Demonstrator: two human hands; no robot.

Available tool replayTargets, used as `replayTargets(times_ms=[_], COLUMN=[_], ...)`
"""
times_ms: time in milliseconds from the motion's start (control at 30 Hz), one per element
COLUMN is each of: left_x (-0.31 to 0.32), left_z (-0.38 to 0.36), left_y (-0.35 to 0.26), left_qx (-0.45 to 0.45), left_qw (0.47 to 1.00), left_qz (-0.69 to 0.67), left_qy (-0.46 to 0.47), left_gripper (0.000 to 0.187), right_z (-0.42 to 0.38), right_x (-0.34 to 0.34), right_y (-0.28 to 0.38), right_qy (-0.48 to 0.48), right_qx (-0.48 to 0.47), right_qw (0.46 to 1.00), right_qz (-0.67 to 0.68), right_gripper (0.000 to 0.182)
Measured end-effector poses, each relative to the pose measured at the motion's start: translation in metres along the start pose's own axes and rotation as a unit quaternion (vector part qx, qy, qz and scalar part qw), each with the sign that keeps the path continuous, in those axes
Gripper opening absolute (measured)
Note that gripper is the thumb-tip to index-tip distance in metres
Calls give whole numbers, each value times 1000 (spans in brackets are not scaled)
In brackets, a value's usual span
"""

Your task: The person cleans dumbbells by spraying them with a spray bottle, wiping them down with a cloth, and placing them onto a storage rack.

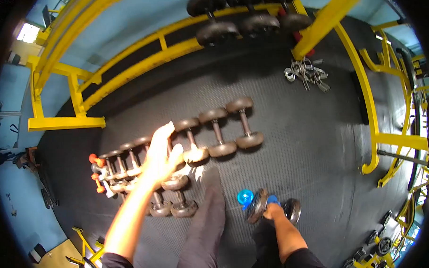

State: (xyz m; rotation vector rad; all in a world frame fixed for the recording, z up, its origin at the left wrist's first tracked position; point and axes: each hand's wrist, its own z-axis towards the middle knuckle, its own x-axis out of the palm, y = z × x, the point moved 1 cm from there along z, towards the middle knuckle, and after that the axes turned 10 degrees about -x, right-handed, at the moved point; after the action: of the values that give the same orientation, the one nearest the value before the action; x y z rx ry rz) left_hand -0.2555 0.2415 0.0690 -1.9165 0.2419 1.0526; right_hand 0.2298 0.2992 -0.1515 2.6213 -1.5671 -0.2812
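Note:
My left hand, washed out by bright light, reaches over a row of dumbbells with its fingers stretched out and thumb apart. It holds nothing and hides part of the row. The nearest dumbbell to its right has dark round heads and a thin bar. At the lower right, my right hand is closed around the bar of another dumbbell, one head on each side. Something blue, perhaps cloth, shows at those fingers. A translucent blue object sits on the floor beside that dumbbell's left head.
A yellow rack spans the back, with several large dumbbells on it. Metal clips lie by its right post. Small orange dumbbells end the row at left. My leg stands close to the shorter front row.

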Motion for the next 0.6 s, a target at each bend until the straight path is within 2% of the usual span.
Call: replayTargets(times_ms=[67, 133, 200, 267, 300, 367, 400, 467, 500, 533, 600], left_x=[-83, -157, -224, -272, -286, -300, -308, -320, -335, -346, -371], left_z=[80, 164, 238, 302, 326, 371, 382, 391, 400, 405, 425], left_y=[-22, -34, -50, -52, -42, -19, -21, -27, -20, -25, -31], left_qx=[85, 188, 187, 114, 117, -1, 2, -26, 27, 25, -21], left_qw=[985, 935, 901, 894, 893, 870, 872, 892, 899, 901, 865], left_qz=[110, 192, 236, 283, 280, 397, 392, 406, 393, 389, 501], left_qy=[-103, -233, -311, -328, -332, -292, -293, -196, -193, -191, -35], left_gripper=[58, 64, 70, 74, 74, 74, 74, 76, 75, 75, 73], right_z=[-24, -17, -19, -23, -26, -36, -41, -30, -14, -10, -10], right_x=[-18, -20, -35, -56, -68, -102, -121, -141, -150, -161, -199], right_y=[36, 59, 92, 129, 148, 188, 207, 235, 245, 259, 290], right_qy=[0, -2, -8, -28, -33, -59, -64, -98, -115, -130, -123], right_qx=[5, -20, -26, -13, -12, -17, -38, -36, -39, -41, -31], right_qw=[999, 999, 998, 996, 995, 989, 989, 981, 976, 971, 971], right_qz=[34, 38, 56, 88, 88, 132, 130, 163, 180, 198, 202], right_gripper=[53, 55, 59, 58, 58, 57, 56, 56, 56, 56, 55])
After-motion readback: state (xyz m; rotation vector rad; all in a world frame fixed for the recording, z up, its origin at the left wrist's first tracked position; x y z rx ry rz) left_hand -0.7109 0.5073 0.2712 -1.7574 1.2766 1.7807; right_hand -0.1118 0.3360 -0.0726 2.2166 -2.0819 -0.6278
